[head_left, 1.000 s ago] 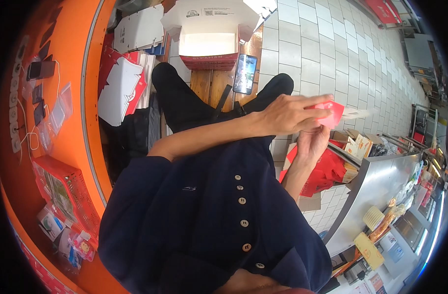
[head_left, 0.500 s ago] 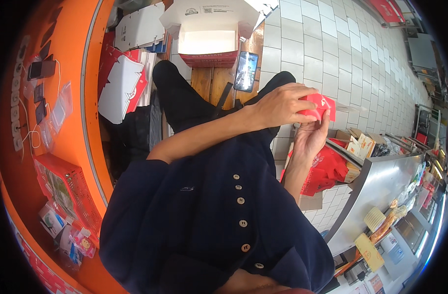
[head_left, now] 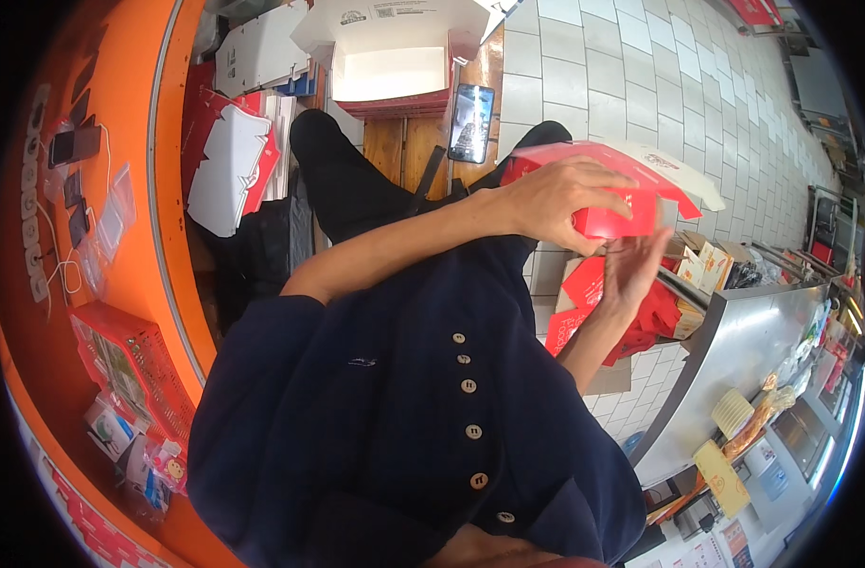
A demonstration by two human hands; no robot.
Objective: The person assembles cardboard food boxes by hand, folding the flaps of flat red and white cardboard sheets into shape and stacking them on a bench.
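A red cardboard box [head_left: 622,222], partly folded, with a white inner flap stretching away to the right, is in front of me at the right. My left hand [head_left: 560,204] reaches across my body and grips it from above, fingers curled over a red panel. Just below that panel's right corner is my right hand [head_left: 631,270]; its fingers are stretched out and slightly blurred, close against the cardboard. Whether they touch it is hard to tell. More red card shows below the hands, by my right wrist.
An open white-lined carton [head_left: 392,74] sits on top of a red stack ahead. Beside it a phone [head_left: 471,123] lies on a wooden surface. Flat red-and-white box blanks [head_left: 229,170] stand at left, near an orange counter [head_left: 134,237]. A metal counter [head_left: 726,350] is at right.
The red cardboard has swung into fuller view, showing its long side and white flap. My right hand has shifted right and its fingers have straightened. The left hand keeps its grip.
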